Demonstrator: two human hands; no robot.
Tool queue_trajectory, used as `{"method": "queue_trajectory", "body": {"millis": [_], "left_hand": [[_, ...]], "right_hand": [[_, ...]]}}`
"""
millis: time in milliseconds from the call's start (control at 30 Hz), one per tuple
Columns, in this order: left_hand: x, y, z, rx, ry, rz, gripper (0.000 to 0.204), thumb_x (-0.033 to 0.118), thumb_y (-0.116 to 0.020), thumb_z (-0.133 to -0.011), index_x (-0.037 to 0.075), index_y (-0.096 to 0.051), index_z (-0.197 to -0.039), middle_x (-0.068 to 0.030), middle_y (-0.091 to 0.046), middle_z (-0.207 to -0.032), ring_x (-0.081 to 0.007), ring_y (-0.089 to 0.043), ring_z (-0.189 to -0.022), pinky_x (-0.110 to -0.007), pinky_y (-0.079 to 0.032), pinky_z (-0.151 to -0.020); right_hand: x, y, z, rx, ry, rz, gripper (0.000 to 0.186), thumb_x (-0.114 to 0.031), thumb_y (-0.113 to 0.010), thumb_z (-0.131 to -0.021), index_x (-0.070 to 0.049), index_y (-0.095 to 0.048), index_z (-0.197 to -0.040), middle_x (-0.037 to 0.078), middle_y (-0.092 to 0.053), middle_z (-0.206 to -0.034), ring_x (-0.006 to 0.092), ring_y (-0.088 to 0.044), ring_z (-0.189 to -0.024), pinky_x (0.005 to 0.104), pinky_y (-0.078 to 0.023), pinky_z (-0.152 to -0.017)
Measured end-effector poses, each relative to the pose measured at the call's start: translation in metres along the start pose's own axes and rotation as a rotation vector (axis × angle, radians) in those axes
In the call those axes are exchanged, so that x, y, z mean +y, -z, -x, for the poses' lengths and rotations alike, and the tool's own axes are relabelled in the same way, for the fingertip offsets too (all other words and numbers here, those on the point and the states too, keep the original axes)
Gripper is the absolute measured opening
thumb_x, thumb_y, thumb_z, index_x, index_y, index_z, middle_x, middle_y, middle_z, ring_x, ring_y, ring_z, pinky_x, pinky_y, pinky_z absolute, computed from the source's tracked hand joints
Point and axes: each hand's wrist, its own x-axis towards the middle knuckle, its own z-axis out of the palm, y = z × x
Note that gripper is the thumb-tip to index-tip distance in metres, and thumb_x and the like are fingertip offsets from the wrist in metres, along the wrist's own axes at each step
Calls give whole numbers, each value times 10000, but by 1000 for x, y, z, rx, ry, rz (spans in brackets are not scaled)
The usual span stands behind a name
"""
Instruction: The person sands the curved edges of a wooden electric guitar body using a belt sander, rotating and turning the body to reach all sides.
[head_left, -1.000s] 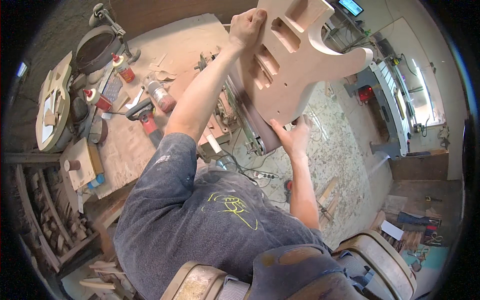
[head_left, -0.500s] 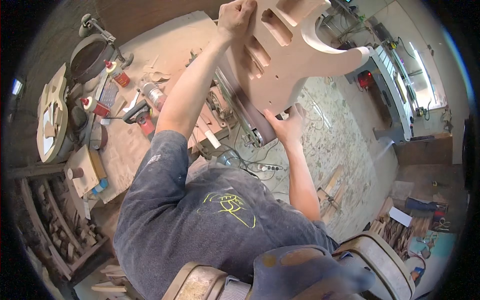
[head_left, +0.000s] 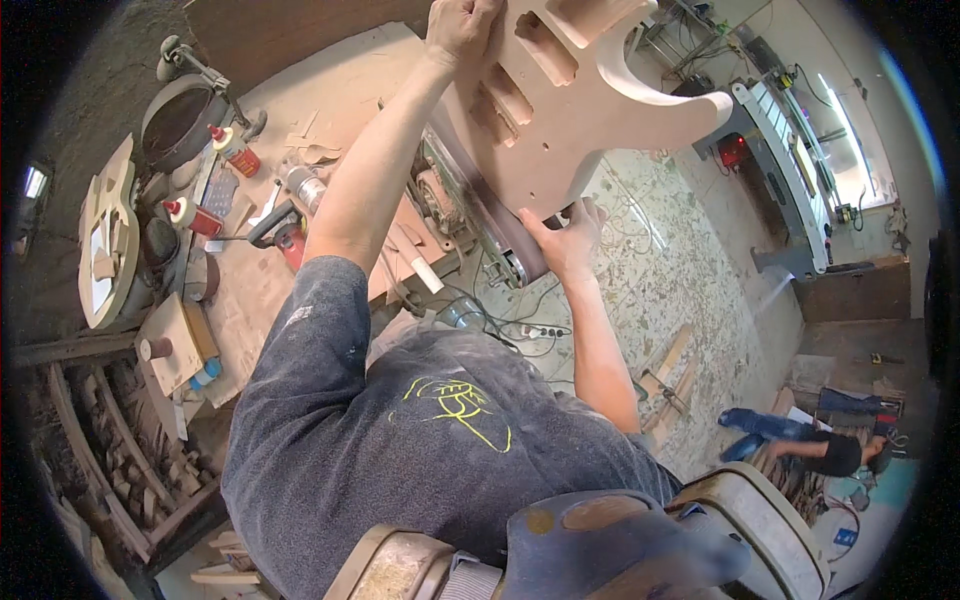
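A bare wooden electric guitar body (head_left: 572,120) with several routed cavities is tilted up on edge in both my hands. Its near left edge lies along the brown belt of a belt sander (head_left: 512,245); I cannot tell how firmly they touch. My left hand (head_left: 463,32) is closed round the far upper end of the body. At the near lower corner, my right hand (head_left: 568,243) grips the edge with the thumb on the face and the fingers behind, mostly hidden.
Left lies a workbench (head_left: 345,75) with red-and-white glue bottles (head_left: 238,150), a red power tool (head_left: 290,243) and a lamp (head_left: 190,60). Another guitar body (head_left: 108,235) leans farther left. Cables (head_left: 500,325) trail below the sander. A person (head_left: 800,440) is at the lower right.
The guitar body and both hands have shifted slightly left and up in the picture. A person has come into view at the lower right. Both hands keep their grip.
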Motion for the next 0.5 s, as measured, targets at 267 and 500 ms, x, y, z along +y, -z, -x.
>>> {"method": "queue_trajectory", "body": {"millis": [267,500], "left_hand": [[-8,-18,32,72,383,198,499,355,-387,-1061,18,-623,-778,-211,-609,-698,-400,-605,-679,-493,-444,-646],[-14,-20,38,41,423,216,562,429,-375,-1056,-6,-649,-829,-235,-633,-737,-402,-624,-711,-493,-442,-661]], "right_hand": [[-15,50,3,-94,5,116,528,-428,-875,-655,-4,-702,-919,146,-648,-854,352,-559,-947,464,-444,-869],[-12,47,2,-129,-38,155,499,-414,-865,-667,-4,-702,-901,142,-645,-854,331,-562,-937,454,-451,-848]]}}
